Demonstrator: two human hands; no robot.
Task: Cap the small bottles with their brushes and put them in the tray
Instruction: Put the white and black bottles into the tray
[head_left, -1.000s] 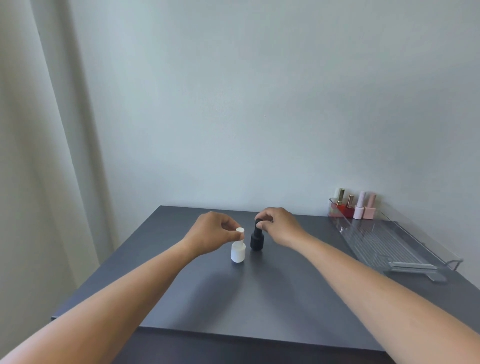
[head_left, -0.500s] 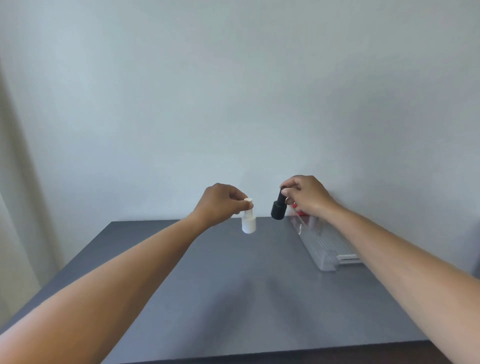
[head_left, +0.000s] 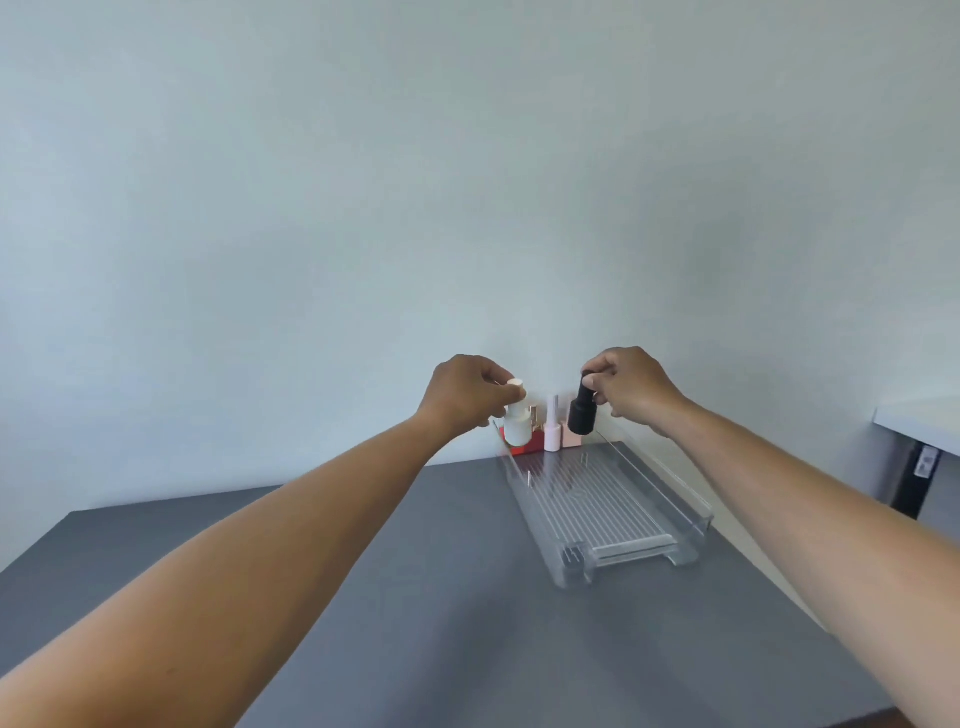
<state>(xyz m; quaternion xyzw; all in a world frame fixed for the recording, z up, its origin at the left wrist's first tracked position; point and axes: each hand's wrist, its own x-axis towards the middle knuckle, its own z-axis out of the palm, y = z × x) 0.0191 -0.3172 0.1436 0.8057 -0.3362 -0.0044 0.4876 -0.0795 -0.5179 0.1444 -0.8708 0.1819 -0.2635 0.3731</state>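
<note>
Two capped bottles are in the air at mid-frame, one in each hand. Your left hand (head_left: 462, 400) pinches the white bottle (head_left: 517, 423) by its cap, fingers closed around the top so the body hangs free below. Your right hand (head_left: 631, 392) grips the black bottle (head_left: 582, 413) the same way, by its dark cap. Holding by the caps keeps both bases clear, which suits setting them down upright. Both bottles hang above the far end of the clear tray (head_left: 691, 499), which lies on the grey bench (head_left: 415, 597) at right of centre. At that far end a red bottle (head_left: 532, 444), a pale pink bottle (head_left: 552, 434) and a pink one (head_left: 571, 440) already stand, close together. Judged from this, capping is done and placing remains: lower each bottle onto bare ribbed floor just in front of the standing group. A careless descent could knock the neighbours over.
</note>
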